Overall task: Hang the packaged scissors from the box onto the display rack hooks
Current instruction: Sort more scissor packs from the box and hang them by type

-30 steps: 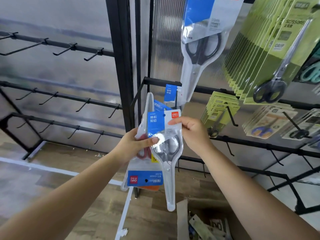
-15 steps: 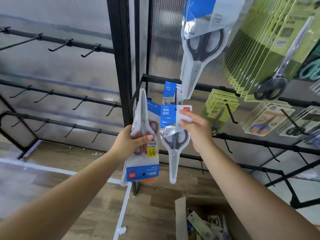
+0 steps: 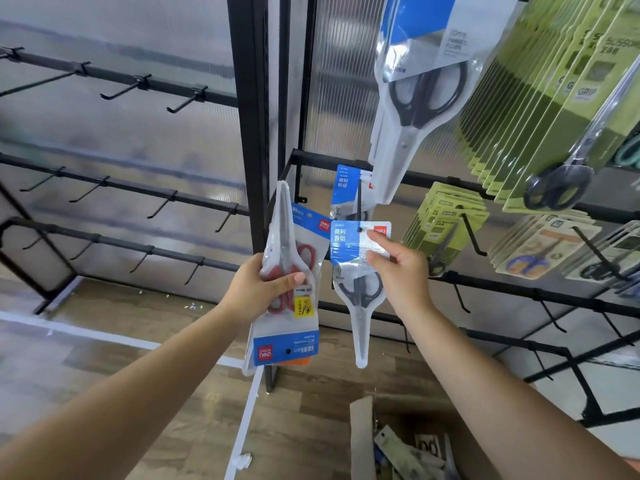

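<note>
The landmark here is the black upright post (image 3: 247,133) of the display rack. To the left of the post, three black rails carry empty hooks (image 3: 183,103), and behind them is a cloudy plastic wall. Below them is a wooden floor (image 3: 138,341) with a white line on it.

The left hand (image 3: 266,289) is just in front of the lower part of the post. It is closed around a small bundle of scissors packs (image 3: 287,282); the front pack holds red-handled scissors and is upside down, with its blue label at the bottom.

Just to the right of the post, the right hand (image 3: 398,268) pinches the top card of the grey-handled scissors pack (image 3: 360,271) between thumb and fingers. This pack hangs upright, tip down, and its hanging hole is at the end of a thin black hook (image 3: 359,206). I cannot tell if the hook is already through the hole. Another blue pack (image 3: 346,185) sits on the same hook behind it.

Further right from the post, a large pack with black-handled scissors (image 3: 426,91) hangs higher, then rows of green packs (image 3: 554,98). Low and to the right of the post, the cardboard box (image 3: 363,441) stands open on the floor with more packs inside.
</note>
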{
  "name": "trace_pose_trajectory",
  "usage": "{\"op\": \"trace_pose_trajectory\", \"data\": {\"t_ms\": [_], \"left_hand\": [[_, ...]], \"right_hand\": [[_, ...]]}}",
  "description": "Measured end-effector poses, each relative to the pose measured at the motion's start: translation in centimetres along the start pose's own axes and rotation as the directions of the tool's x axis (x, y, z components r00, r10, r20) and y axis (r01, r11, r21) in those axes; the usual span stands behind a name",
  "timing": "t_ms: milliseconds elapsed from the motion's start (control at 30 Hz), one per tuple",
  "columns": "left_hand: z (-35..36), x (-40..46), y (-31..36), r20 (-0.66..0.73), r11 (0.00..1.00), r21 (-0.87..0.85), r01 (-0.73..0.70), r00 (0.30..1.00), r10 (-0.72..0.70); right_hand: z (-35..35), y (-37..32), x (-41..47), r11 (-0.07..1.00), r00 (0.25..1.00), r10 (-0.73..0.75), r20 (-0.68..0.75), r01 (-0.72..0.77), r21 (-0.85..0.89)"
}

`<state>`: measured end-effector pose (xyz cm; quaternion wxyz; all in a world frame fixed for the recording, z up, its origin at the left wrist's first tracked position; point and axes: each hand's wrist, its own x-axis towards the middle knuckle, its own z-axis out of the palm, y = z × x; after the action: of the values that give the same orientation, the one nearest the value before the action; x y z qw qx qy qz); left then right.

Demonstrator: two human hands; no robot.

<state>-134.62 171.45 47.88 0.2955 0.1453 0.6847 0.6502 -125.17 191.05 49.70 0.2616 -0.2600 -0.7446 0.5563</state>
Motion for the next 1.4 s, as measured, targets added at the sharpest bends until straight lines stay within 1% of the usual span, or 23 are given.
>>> {"op": "trace_pose_trajectory", "data": {"t_ms": [67, 133, 200, 333, 367, 400, 467, 500, 533, 567, 600, 633, 667, 700, 733, 767, 800, 867, 933, 1000, 1133, 1267, 1400], "left_hand": [[-0.1, 0.1, 0.1, -0.004, 1.000, -0.008, 0.003, 1.000, -0.003], [-0.1, 0.2, 0.2, -0.006, 1.000, -0.021, 0.005, 1.000, -0.005], [-0.1, 0.3, 0.3, -0.010, 0.999, -0.045, 0.009, 1.000, -0.010], [0.3, 0.1, 0.3, -0.013, 0.990, -0.138, 0.030, 0.999, -0.033], [0.4, 0.1, 0.2, -0.013, 0.987, -0.154, 0.042, 0.999, -0.045], [0.6, 0.0, 0.1, -0.012, 0.985, -0.162, 0.052, 0.998, -0.055], [0.7, 0.0, -0.1, -0.012, 0.983, -0.171, 0.061, 0.998, -0.064], [0.8, 0.1, -0.2, -0.014, 0.982, -0.179, 0.062, 0.998, -0.065], [0.9, 0.2, -0.3, -0.014, 0.980, -0.189, 0.063, 0.998, -0.067], [0.9, 0.3, -0.3, -0.016, 0.976, -0.207, 0.063, 0.998, -0.068], [1.1, 0.4, -0.4, -0.014, 0.970, -0.233, 0.063, 0.998, -0.068], [1.3, 0.5, -0.4, -0.016, 0.963, -0.263, 0.060, 0.998, -0.067], [1.6, 0.6, -0.4, -0.022, 0.956, -0.289, 0.055, 0.998, -0.064], [1.9, 0.7, -0.4, -0.032, 0.949, -0.312, 0.047, 0.998, -0.060], [2.2, 0.9, -0.3, -0.046, 0.941, -0.335, 0.038, 0.997, -0.057], [2.6, 1.1, -0.1, -0.065, 0.933, -0.357, 0.030, 0.996, -0.057], [2.9, 1.2, 0.0, -0.087, 0.925, -0.379, 0.024, 0.994, -0.061], [3.5, 1.6, 0.4, -0.118, 0.910, -0.415, 0.013, 0.991, -0.068], [4.0, 1.9, 0.7, -0.110, 0.898, -0.440, 0.008, 0.992, -0.063], [4.4, 2.0, 0.8, -0.103, 0.886, -0.463, 0.014, 0.992, -0.069], [5.3, 1.8, 0.8, -0.118, 0.880, -0.474, 0.035, 0.988, -0.102], [6.4, 1.3, 1.3, -0.074, 0.858, -0.508, 0.074, 0.989, -0.129], [6.0, 1.2, 1.4, -0.064, 0.835, -0.548, 0.054, 0.992, -0.106]], "right_hand": [[0.5, -0.1, 0.5, 1.000, 1.000, -0.010, -0.020, 0.010, -0.024], [1.3, -0.4, 1.8, 0.995, 0.998, -0.032, -0.046, 0.027, -0.094], [2.2, -1.0, 3.7, 0.988, 0.999, -0.011, -0.036, 0.005, -0.154], [3.1, -2.4, 6.2, 0.972, 0.973, 0.213, 0.092, -0.202, -0.120], [3.2, -2.4, 6.0, 0.968, 0.966, 0.239, 0.099, -0.229, -0.100], [3.2, -2.3, 5.5, 0.971, 0.971, 0.233, 0.059, -0.228, -0.075], [3.1, -1.9, 3.7, 0.979, 0.977, 0.198, -0.074, -0.202, -0.038], [2.9, -1.6, 2.8, 0.978, 0.975, 0.204, -0.090, -0.208, -0.036], [2.4, -1.2, 1.8, 0.968, 0.968, 0.248, -0.035, -0.249, -0.036], [2.1, -1.1, 0.9, 0.950, 0.945, 0.313, 0.092, -0.310, -0.048], [1.5, -1.0, 0.0, 0.928, 0.892, 0.373, 0.257, -0.364, -0.084], [0.8, -0.9, -0.8, 0.904, 0.808, 0.425, 0.409, -0.406, -0.137], [0.3, -0.7, -1.2, 0.890, 0.728, 0.451, 0.517, -0.410, -0.201], [-0.2, -0.6, -1.7, 0.882, 0.662, 0.466, 0.587, -0.394, -0.257], [-0.5, -0.3, -1.9, 0.876, 0.614, 0.480, 0.626, -0.374, -0.305], [-0.8, -0.1, -2.0, 0.869, 0.597, 0.495, 0.631, -0.357, -0.344], [-1.0, 0.1, -2.0, 0.867, 0.611, 0.498, 0.616, -0.328, -0.376], [-1.3, 0.3, -2.0, 0.877, 0.678, 0.470, 0.565, -0.287, -0.386], [-1.8, 0.4, -2.0, 0.906, 0.758, 0.412, 0.506, -0.283, -0.314], [-2.3, 0.6, -2.1, 0.929, 0.816, 0.364, 0.449, -0.285, -0.235], [-2.5, 1.2, -2.8, 0.946, 0.877, 0.319, 0.360, -0.315, -0.072], [-2.2, 1.2, -3.2, 0.937, 0.902, 0.315, 0.294, -0.346, 0.055], [-2.3, 1.3, -2.8, 0.865, 0.919, 0.340, 0.200, -0.389, 0.316]]}}
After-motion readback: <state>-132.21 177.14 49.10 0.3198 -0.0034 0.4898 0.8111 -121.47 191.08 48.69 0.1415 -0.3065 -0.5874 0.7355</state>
